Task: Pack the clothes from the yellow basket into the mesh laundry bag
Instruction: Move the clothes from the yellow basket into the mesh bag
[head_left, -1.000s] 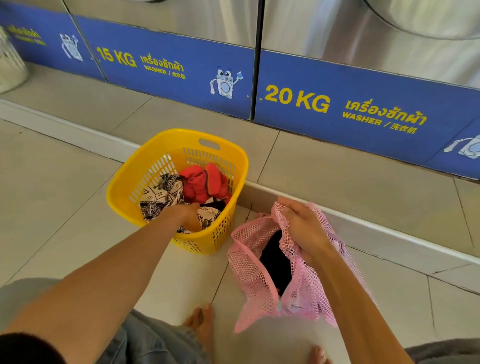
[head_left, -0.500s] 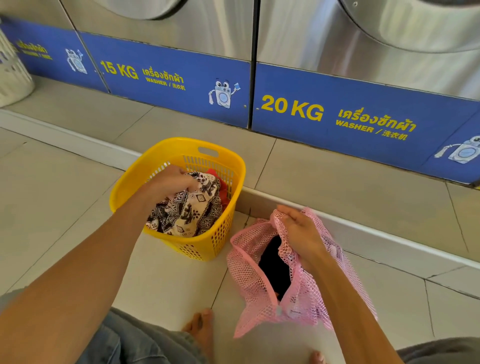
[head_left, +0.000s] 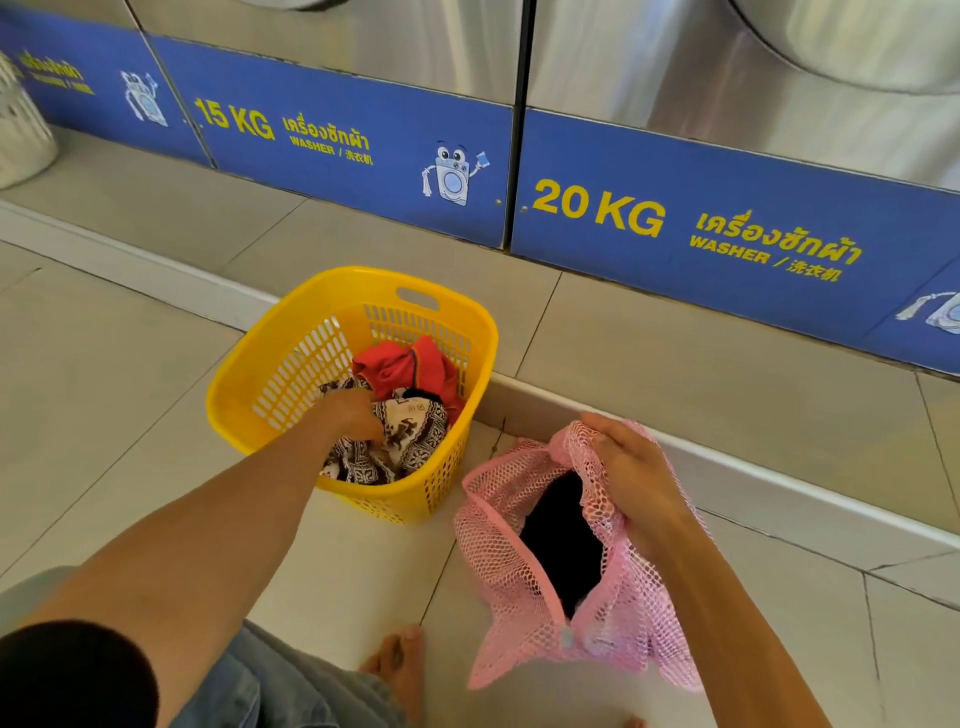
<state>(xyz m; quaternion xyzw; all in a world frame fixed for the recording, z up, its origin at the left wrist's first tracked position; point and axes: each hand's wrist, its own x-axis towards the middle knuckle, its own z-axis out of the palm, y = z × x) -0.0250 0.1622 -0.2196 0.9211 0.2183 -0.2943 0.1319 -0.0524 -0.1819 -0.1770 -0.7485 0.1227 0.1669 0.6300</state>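
The yellow basket (head_left: 236, 387) stands on the tiled floor, left of centre. Inside it lie a red garment (head_left: 410, 364) and a black-and-white patterned cloth (head_left: 415, 434). My left hand (head_left: 353, 410) reaches down into the basket, fingers curled into the patterned cloth. To the right, the pink mesh laundry bag (head_left: 498, 566) hangs with its mouth held open. My right hand (head_left: 628, 467) grips the bag's upper rim. Something dark (head_left: 561, 540) fills the inside of the bag.
A raised tiled step (head_left: 675, 374) runs behind the basket and bag, with steel washers and blue 15 KG and 20 KG panels (head_left: 597, 213) above it. A white basket (head_left: 21, 135) sits far left. My bare foot (head_left: 395, 670) rests near the bag's bottom.
Half a second ago my left hand held the patterned cloth lifted above the basket rim. Now hand and cloth are low inside the basket, uncovering the red garment. The right hand keeps holding the bag.
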